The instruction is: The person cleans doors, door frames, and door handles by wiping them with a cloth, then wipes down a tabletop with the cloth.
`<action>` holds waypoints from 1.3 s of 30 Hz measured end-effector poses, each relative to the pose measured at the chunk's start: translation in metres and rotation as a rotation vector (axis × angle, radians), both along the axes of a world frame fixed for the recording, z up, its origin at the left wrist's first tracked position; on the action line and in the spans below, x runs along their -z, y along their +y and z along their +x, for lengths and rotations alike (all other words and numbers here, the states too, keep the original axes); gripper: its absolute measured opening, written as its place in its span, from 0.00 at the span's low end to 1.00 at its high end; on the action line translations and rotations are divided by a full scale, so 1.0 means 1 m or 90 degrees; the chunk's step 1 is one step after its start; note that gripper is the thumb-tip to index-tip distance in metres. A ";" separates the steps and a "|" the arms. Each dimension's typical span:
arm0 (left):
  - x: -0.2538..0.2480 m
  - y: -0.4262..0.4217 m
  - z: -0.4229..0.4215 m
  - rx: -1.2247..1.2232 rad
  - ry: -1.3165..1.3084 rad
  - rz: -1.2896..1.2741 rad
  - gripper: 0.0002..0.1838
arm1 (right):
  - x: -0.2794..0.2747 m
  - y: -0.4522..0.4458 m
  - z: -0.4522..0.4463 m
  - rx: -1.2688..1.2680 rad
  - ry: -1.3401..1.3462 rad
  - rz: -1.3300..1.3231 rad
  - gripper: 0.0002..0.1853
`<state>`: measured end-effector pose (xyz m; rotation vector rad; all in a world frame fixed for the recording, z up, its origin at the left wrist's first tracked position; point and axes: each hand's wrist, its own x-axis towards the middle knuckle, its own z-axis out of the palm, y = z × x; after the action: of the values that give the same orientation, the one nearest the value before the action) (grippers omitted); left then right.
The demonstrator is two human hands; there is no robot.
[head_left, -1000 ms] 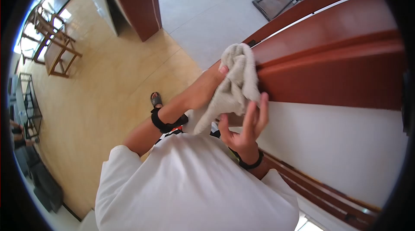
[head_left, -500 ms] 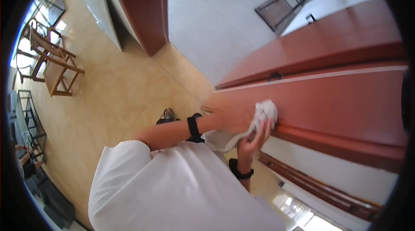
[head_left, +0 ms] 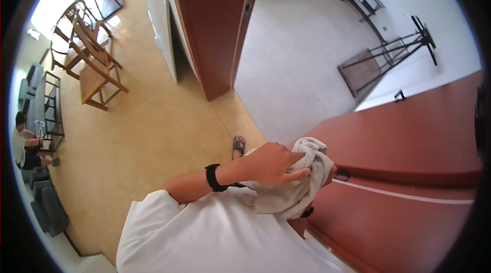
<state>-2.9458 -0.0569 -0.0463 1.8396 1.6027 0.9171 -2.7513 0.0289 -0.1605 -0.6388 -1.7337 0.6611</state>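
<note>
A crumpled off-white cloth [head_left: 312,163] is bunched up between my two hands, in front of my shirt. My left hand [head_left: 273,163], with a black band on its wrist, grips the cloth from the left, thumb and fingers pressed into its folds. Behind the bundle is my right hand [head_left: 331,175], mostly covered by the cloth; only a little of it shows at the right side. The red-brown door [head_left: 409,135] stands just to the right of the cloth, with a dark latch [head_left: 342,174] on its edge.
Another red-brown door panel [head_left: 215,27] is ahead, beside a leaning pale board [head_left: 161,22]. Wooden chairs [head_left: 97,76] stand at left. A person [head_left: 25,142] sits at far left near grey seats [head_left: 48,206]. A dark-framed table [head_left: 363,71] lies in the room beyond.
The cloth has come away from the red wood surface and is now bunched between both hands. My left hand has come onto the cloth. The view has shifted, showing more of the room.
</note>
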 end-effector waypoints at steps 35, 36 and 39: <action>-0.151 0.071 -0.329 -0.596 0.196 0.485 0.27 | -0.192 0.192 -0.473 -0.453 0.211 0.070 0.26; -0.165 0.069 -0.328 -0.618 0.105 0.428 0.27 | -0.210 0.194 -0.489 -0.410 0.235 0.179 0.26; -0.164 0.071 -0.339 -0.612 -0.017 0.247 0.27 | -0.246 0.204 -0.534 -0.364 0.170 0.272 0.19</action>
<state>-3.2848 0.0139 0.1175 1.1757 2.4624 1.7296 -3.2852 0.2333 0.0856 0.2478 -1.7293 0.6924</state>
